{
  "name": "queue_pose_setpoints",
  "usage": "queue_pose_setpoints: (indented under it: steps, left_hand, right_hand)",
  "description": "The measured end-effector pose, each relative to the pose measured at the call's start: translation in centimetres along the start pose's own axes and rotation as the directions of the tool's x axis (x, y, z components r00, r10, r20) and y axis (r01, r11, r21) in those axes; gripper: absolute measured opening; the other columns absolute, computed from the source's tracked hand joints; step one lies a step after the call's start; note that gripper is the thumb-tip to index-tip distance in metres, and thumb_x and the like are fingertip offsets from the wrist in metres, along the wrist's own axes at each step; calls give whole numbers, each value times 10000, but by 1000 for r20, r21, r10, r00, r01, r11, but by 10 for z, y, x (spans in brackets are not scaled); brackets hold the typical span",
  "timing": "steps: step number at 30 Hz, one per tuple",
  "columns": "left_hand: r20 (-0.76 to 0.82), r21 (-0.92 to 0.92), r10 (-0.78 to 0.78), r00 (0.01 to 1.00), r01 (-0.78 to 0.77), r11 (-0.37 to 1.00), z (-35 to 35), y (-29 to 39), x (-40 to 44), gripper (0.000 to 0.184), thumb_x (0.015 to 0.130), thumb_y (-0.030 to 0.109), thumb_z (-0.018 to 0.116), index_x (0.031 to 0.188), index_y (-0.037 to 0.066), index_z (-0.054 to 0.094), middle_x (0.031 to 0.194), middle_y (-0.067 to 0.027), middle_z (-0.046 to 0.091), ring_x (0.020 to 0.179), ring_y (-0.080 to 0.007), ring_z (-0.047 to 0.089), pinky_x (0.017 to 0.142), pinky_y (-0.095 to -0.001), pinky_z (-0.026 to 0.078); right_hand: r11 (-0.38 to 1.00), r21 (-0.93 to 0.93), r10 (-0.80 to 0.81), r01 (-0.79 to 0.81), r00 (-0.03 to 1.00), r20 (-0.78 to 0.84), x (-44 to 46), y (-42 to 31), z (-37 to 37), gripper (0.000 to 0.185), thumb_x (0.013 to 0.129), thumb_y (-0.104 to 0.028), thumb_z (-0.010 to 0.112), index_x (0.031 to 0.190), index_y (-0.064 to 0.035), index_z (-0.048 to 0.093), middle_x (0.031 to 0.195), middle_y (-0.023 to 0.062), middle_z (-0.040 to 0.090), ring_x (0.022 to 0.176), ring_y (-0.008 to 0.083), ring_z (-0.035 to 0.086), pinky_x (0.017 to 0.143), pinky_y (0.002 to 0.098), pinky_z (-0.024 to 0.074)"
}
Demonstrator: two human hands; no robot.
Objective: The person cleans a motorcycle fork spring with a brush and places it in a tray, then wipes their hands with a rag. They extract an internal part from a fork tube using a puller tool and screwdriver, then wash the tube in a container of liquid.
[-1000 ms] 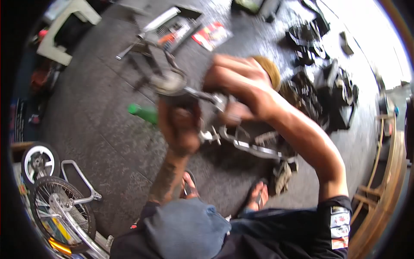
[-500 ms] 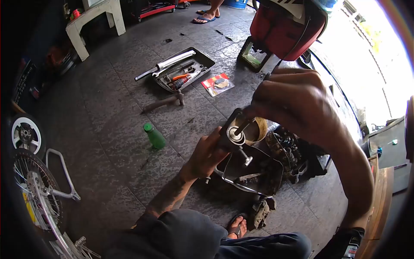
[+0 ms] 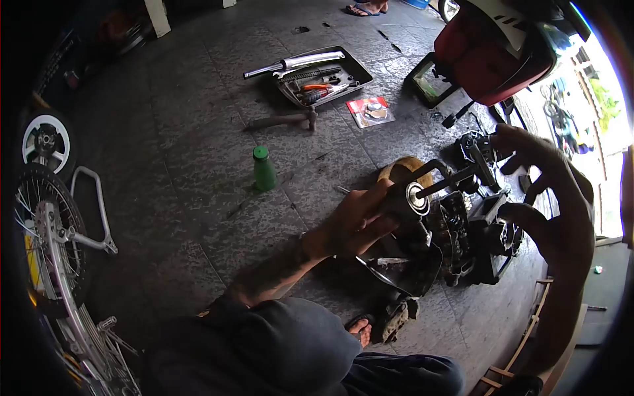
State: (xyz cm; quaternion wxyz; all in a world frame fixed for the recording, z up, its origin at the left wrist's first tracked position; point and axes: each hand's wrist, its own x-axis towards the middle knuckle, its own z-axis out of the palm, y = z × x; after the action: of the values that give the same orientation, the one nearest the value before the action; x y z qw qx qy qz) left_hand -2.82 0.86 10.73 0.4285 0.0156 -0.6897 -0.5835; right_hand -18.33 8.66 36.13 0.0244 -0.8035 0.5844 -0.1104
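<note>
My left hand is closed around a dark metal part whose body it largely hides. A shiny round bearing shows on that part's face. Out of the bearing's middle sticks a dark rod, ending in a T-shaped crossbar. My right hand is spread around the crossbar end, thumb and fingers wide apart; whether a fingertip touches the bar I cannot tell. Below the held part lies a dark open pan, with greasy engine parts beside it. A tan round container stands just behind.
A tool tray, hammer, blister pack and green bottle are on the tiled floor. Wheels stand at left, a red motorcycle body at upper right. A grey rag lies by my foot. Another person's feet show far off.
My right hand has opened and moved right, off the rod it was on. My left hand has carried the bearing part right, and the rod's T-shaped end now shows. The view has shifted.
</note>
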Motion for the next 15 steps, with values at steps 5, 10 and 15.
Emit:
queue_pose_setpoints:
  steps: [5, 10, 15]
  left_hand:
    - [-31, -33, 102, 994, -103, 994, 6, 3, 1, 398, 927, 229, 582, 1208, 4, 413, 847, -105, 635, 685, -183, 642, 598, -319, 481]
    - [17, -44, 31, 999, -30, 999, 17, 8, -3, 367, 906, 218, 604, 1160, 32, 415, 785, -118, 626, 608, -278, 645, 538, -332, 474]
    - [3, 11, 5, 1000, -5, 1000, 12, 8, -8, 435, 919, 345, 584, 1207, 47, 451, 798, -109, 651, 696, -276, 687, 587, -347, 506]
  right_hand:
    - [998, -57, 30, -36, 994, -101, 6, -8, 5, 189, 778, -27, 696, 962, 7, 665, 810, 79, 679, 698, 116, 642, 562, 230, 461]
    - [910, 394, 274, -131, 902, -335, -7, 3, 32, 212, 900, -159, 534, 974, 12, 636, 851, 93, 643, 647, 118, 602, 540, 192, 437]
    - [878, 435, 371, -198, 856, -360, -44, -10, 115, 324, 914, -264, 555, 1019, 27, 649, 975, 123, 626, 856, 214, 615, 720, 301, 474]
